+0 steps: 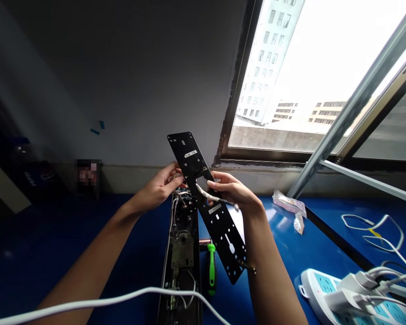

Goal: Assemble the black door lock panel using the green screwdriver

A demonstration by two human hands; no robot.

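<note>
A long black metal mounting plate (219, 225) with many cut-outs and a "CE 16" label is tilted in the air. My right hand (235, 192) grips its right edge near the middle, thumb at the large cut-out. At its left edge, my left hand (162, 185) is closed, fingertips partly hidden behind the plate. A short white-sleeved cable (216, 197) with a connector hangs across the plate. Below lies an open long black lock housing (182, 248), showing a metal mechanism, wires and a circuit board at its far end.
A green-and-black screwdriver (211, 271) lies right of the housing on the blue table (128, 280). A white cable (122, 300) crosses the foreground. At right are a power strip (320, 289) with plugs, a coiled white cable (389, 234) and a plastic packet (289, 203).
</note>
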